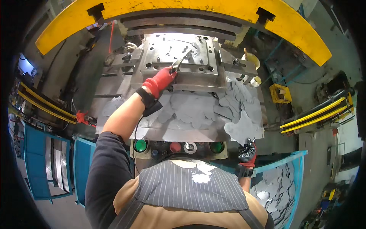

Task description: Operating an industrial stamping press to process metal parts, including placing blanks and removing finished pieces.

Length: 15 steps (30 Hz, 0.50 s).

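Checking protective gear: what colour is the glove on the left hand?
Red, on the left hand gripping a metal tool; head view.

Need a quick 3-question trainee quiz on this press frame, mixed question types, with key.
1. True or false: the left hand, in a red glove, holds a slim metal tool reaching into the die plate.
2. Multiple choice: the right hand is
A) on the green button
B) at the edge of a flat grey sheet blank
C) on the yellow frame
3. Fill in: the round button between the two green buttons on the control panel is ____.

Key: 1 true; 2 B; 3 red
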Each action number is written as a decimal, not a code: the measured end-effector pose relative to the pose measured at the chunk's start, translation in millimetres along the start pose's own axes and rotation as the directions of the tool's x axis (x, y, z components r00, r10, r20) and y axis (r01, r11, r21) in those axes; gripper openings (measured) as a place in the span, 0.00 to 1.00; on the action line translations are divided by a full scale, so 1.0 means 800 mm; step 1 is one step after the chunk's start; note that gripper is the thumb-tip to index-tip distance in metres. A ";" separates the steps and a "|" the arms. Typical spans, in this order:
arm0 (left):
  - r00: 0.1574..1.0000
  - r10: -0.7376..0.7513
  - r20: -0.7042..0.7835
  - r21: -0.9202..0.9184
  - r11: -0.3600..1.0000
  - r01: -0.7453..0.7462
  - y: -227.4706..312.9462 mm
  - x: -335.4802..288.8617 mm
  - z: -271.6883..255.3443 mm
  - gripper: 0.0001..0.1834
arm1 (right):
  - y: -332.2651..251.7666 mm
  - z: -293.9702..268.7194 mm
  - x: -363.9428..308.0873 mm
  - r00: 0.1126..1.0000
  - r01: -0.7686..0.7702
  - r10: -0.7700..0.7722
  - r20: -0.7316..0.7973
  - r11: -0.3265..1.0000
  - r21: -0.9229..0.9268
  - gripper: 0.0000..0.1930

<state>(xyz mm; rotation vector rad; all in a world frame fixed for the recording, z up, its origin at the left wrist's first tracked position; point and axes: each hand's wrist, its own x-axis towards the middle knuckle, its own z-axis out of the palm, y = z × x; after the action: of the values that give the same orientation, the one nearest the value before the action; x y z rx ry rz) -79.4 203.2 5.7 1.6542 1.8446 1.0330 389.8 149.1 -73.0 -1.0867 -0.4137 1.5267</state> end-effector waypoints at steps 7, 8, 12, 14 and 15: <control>0.992 -0.049 0.112 -0.264 0.961 0.077 0.029 -0.006 -0.008 0.11 | -0.007 0.023 -0.013 0.995 0.080 -0.081 -0.065 0.996 -0.026 0.05; 0.993 -0.050 0.111 -0.264 0.961 0.078 0.024 -0.006 -0.008 0.11 | -0.008 0.024 -0.014 0.997 0.064 -0.064 -0.049 0.998 0.003 0.04; 0.996 0.053 0.072 -0.231 0.972 -0.035 0.022 -0.005 -0.009 0.08 | -0.002 0.004 0.000 0.998 0.063 -0.063 0.001 0.998 -0.012 0.02; 0.996 -0.011 0.086 -0.223 0.974 0.030 0.022 -0.004 -0.014 0.10 | 0.005 -0.008 0.012 1.000 0.015 -0.014 -0.023 1.000 0.019 0.02; 0.990 -0.059 0.129 -0.257 0.962 0.091 0.014 -0.001 -0.018 0.10 | 0.013 -0.026 0.024 0.996 0.076 -0.072 0.054 0.994 -0.076 0.02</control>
<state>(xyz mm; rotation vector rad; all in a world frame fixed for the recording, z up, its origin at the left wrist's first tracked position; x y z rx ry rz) -82.6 199.5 23.1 1.4469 1.6029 1.0692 402.5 157.2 -99.2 -1.0828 -0.5465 1.4856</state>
